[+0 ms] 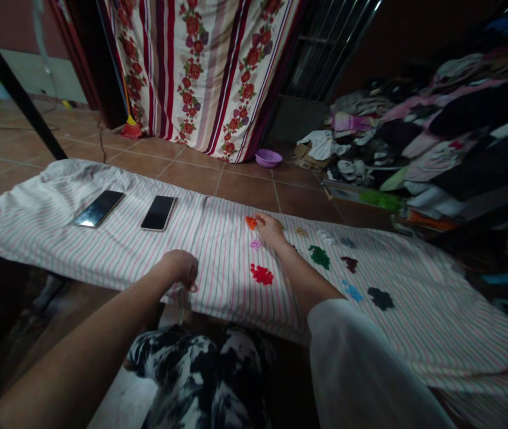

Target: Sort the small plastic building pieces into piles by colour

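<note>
Small coloured pieces, too small to name, lie in separate piles on a striped cloth (218,238). My right hand (270,230) reaches to the far side, its fingers pinched at the edge of the orange pile (251,223); whatever is between the fingertips is hidden. Just nearer to me are a pink-violet pile (256,244) and a red pile (261,274). Green pieces (320,257) lie to the right of my right forearm. My left hand (178,268) hovers near the front edge of the cloth, fingers curled in, their contents hidden from view.
Two phones, one on the left (99,209) and one closer (159,213), lie on the cloth. Brown (349,264), light blue (352,291), dark (380,298), white (326,236) and grey (348,242) piles spread to the right. Beyond are a purple basin (268,158) and a flowered curtain (209,77).
</note>
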Action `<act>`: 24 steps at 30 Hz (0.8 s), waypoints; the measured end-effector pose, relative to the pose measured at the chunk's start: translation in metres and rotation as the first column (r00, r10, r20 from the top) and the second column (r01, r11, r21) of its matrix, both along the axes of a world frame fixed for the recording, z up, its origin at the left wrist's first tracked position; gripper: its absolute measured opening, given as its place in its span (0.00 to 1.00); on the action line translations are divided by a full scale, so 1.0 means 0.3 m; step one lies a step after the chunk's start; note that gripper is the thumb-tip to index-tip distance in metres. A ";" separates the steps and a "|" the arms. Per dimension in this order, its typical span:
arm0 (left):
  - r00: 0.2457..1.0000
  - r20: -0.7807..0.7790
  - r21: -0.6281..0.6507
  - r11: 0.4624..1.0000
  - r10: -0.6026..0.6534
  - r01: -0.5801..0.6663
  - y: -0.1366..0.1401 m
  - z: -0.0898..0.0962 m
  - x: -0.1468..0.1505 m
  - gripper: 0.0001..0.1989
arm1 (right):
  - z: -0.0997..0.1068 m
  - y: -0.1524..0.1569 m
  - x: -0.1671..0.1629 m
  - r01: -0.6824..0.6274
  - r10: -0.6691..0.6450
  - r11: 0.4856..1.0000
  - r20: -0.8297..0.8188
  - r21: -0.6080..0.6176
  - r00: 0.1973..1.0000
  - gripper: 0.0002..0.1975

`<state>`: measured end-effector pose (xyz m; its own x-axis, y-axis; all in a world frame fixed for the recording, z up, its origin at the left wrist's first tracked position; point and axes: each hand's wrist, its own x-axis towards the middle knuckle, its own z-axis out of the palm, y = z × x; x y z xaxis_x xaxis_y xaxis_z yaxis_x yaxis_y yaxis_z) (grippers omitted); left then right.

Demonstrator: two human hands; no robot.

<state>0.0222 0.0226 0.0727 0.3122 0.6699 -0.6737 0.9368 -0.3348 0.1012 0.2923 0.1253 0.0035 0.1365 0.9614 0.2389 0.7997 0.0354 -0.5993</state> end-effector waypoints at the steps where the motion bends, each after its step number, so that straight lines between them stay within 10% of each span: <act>1: 1.000 0.008 0.010 1.000 -0.001 0.001 -0.005 0.004 -0.001 0.17 | 0.007 -0.005 0.003 0.004 -0.004 1.000 -0.008 0.003 1.000 0.18; 13: 0.995 0.058 0.207 0.974 0.077 -0.088 -0.105 -0.001 -0.023 0.17 | 0.137 -0.357 0.000 -0.109 0.109 0.994 0.006 -0.004 0.994 0.15; 18: 0.989 0.111 0.404 0.904 0.099 -0.136 -0.240 -0.010 -0.040 0.16 | 0.216 -0.573 -0.038 -0.084 0.063 0.995 -0.335 -0.047 0.940 0.09; 21: 0.964 0.214 0.479 0.843 0.160 -0.246 -0.357 -0.011 -0.036 0.18 | 0.283 -0.736 -0.091 -0.117 -0.012 0.985 -0.735 -0.123 0.678 0.09; 24: 0.793 0.517 0.291 0.805 0.323 -0.518 -0.485 0.011 0.022 0.22 | 0.352 -0.906 -0.167 -0.297 -0.020 0.949 -0.960 -0.107 0.281 0.13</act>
